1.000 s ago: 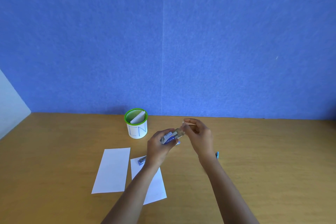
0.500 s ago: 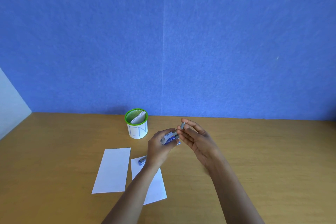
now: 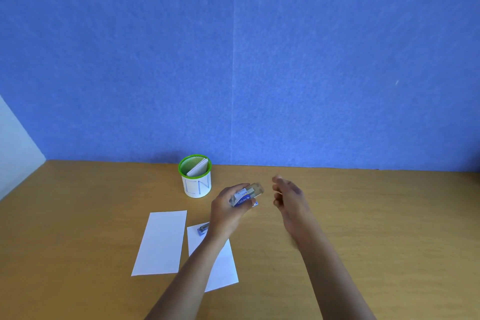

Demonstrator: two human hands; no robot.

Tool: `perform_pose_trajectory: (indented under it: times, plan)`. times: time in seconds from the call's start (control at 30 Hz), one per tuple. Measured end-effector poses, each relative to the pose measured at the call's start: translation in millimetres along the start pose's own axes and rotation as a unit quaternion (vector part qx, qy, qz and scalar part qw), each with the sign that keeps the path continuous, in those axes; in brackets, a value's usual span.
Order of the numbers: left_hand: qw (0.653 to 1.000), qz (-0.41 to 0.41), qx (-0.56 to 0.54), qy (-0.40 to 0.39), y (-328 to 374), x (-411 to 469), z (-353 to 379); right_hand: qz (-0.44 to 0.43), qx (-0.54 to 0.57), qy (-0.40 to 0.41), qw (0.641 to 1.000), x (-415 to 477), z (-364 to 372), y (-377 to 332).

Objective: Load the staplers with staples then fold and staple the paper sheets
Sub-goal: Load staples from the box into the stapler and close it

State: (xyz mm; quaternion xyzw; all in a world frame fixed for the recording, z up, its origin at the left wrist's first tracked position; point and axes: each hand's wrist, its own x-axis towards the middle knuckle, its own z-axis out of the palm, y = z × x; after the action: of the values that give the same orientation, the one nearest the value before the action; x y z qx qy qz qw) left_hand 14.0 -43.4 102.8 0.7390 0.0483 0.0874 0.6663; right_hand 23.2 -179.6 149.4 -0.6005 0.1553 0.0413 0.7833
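My left hand (image 3: 226, 209) grips a small blue stapler (image 3: 245, 196) a little above the wooden table, its grey front end pointing right. My right hand (image 3: 289, 196) hovers just right of the stapler, apart from it and motion-blurred. Its fingers are loosely spread and I see nothing in them. A second small blue stapler (image 3: 203, 228) lies on the top edge of the right paper sheet (image 3: 223, 265), partly hidden by my left wrist. The left paper sheet (image 3: 161, 241) lies flat beside it.
A white cup with a green rim (image 3: 196, 180) stands behind the sheets and holds a folded white paper. A blue wall closes the table's far edge. Bare wooden table (image 3: 376, 228) stretches to the right.
My right hand was pinching a small grey piece at the stapler's front end; it has let go and drawn back to the right. The left hand still holds the stapler.
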Motion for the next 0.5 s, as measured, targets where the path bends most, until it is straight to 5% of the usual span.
perform_pose_trajectory:
  times: [0.13, 0.5]
  plan:
    - [1.0, 0.005, 0.0, -0.014, 2.4, -1.3, 1.4, -0.014, -0.14, -0.022, 0.99, -0.7, 1.7, 11.5]
    - [1.0, 0.007, -0.007, -0.024, 4.7, -2.4, 4.4, -0.076, -0.166, -0.015, 0.983, -3.9, 8.0, 27.2]
